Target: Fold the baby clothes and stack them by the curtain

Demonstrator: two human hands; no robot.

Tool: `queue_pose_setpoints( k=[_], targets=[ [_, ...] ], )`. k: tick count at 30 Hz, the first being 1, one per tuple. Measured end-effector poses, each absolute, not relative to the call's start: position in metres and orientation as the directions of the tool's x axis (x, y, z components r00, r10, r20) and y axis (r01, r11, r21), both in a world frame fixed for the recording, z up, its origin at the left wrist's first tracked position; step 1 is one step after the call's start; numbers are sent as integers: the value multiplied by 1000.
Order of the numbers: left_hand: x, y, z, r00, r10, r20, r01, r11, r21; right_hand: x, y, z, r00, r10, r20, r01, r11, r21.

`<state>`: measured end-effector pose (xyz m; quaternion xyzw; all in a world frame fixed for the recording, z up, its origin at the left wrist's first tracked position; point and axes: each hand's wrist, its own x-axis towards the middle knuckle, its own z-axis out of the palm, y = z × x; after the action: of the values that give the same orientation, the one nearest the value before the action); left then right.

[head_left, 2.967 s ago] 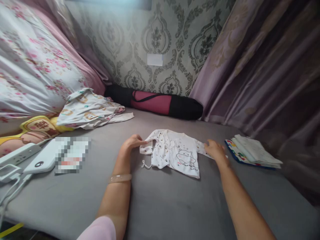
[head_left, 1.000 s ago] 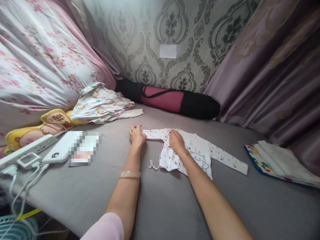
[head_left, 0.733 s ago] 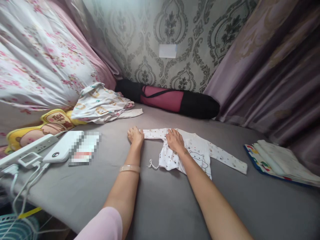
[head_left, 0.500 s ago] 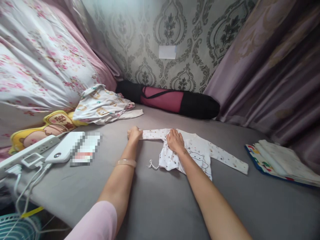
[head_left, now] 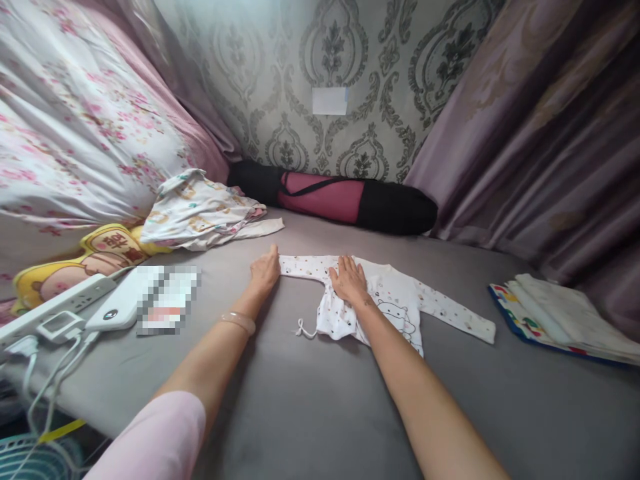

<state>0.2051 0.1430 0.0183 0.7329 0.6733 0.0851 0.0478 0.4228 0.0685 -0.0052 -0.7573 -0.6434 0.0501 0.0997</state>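
A small white baby shirt with tiny prints and a cartoon animal lies spread on the grey sheet. One of its sleeves stretches out to the left, the other to the right. At the cuff of the left sleeve, my left hand is closed on the fabric. My right hand lies flat on the shirt near that sleeve's shoulder, fingers stretched out. A white tie string trails from the shirt's lower left side.
Crumpled printed clothes and a yellow cushion lie at the left, near a power strip and a white power bank. A black and maroon bag rests along the wall. Folded cloths lie at the right.
The left sleeve looks straighter and smoother. My left hand has shifted slightly left and its wrist has turned. My right hand stays on the shirt, its fingers a little more spread.
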Motion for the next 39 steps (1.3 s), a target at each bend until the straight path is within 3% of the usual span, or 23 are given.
queue_pose_setpoints(
  k=[6,13,17,20,23,29,39],
  targets=[
    [204,149,10,50,990,130,997,-58,59,422,69,-6,167,985,46,966,-155,-206],
    [209,153,22,263,932,248,965,-260,-45,423,70,-8,167,984,60,968,-152,-199],
    [245,138,28,420,859,293,891,-451,45,422,70,-6,179,983,46,965,-167,-202],
    [282,121,19,585,771,251,761,-629,160,422,68,-3,170,985,27,971,-162,-176],
    [309,109,1,660,719,219,683,-695,223,424,66,-1,140,990,-9,983,-140,-115],
    [300,110,-20,643,746,171,706,-665,245,424,68,-7,150,988,35,983,-145,-116],
    [223,131,-5,477,878,25,865,-475,165,423,70,-6,171,984,45,971,-161,-176]
  ],
)
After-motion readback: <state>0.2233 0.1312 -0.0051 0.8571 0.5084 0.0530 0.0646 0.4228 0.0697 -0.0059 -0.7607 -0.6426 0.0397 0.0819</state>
